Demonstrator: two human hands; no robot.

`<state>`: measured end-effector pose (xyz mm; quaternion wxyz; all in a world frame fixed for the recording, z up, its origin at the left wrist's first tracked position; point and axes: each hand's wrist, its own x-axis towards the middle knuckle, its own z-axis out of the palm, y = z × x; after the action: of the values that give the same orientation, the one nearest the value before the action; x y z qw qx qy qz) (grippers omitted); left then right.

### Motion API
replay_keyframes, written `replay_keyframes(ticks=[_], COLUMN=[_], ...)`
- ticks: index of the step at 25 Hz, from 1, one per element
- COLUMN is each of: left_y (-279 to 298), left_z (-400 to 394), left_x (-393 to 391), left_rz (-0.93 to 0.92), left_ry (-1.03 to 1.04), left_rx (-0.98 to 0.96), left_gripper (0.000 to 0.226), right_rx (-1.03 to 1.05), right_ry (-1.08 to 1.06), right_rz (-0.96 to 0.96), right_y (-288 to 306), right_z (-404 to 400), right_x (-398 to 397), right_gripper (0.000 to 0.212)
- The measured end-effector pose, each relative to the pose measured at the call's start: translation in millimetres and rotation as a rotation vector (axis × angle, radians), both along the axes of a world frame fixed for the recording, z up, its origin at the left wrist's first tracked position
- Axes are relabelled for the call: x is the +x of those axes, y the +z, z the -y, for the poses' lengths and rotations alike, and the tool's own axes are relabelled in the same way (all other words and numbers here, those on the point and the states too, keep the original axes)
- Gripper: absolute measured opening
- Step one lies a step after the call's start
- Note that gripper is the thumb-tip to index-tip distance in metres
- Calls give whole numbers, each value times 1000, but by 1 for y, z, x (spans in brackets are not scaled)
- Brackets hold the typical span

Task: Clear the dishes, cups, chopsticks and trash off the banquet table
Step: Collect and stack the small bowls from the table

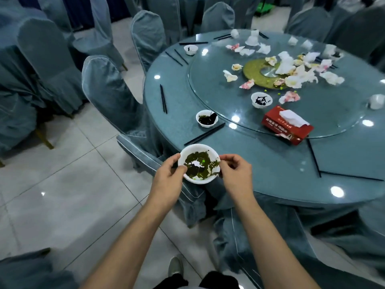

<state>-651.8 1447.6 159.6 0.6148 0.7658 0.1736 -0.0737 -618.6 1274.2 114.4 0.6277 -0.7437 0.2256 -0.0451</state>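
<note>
Both hands hold a soiled white bowl [199, 163] just off the banquet table [260, 163] edge: the left hand [168, 180] pinches its nine o'clock rim, the right hand [236, 174] pinches the three o'clock rim. At twelve o'clock sit a sauce bowl [206, 118], black chopsticks [205, 134], then a tissue box [287, 125]. Farther, crumpled napkins [291, 69] litter the turntable [239, 105], possibly with cups. Clearing looks barely begun.

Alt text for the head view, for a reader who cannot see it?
Both hands, left and right, hold a dirty white bowl beside a round blue-grey banquet table strewn with crumpled napkins, black chopsticks and a red tissue box.
</note>
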Motion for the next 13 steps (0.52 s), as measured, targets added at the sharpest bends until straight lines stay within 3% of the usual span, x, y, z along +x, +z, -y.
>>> replay_keyframes(ticks=[5, 8, 13], left_y=[-14, -20, -38], left_z=[-6, -2, 10], left_x=[32, 57, 100], left_rz=[-27, -53, -91], left_ry=[-144, -198, -235], left_rx=[-13, -39, -54], left_gripper=[43, 55, 34], right_rx=[-14, -31, -16], right_ry=[-99, -145, -205], right_rz=[-14, -20, -55], right_y=[-3, -8, -21], right_z=[0, 6, 21], right_x=[14, 28, 64], right_gripper=[15, 15, 16])
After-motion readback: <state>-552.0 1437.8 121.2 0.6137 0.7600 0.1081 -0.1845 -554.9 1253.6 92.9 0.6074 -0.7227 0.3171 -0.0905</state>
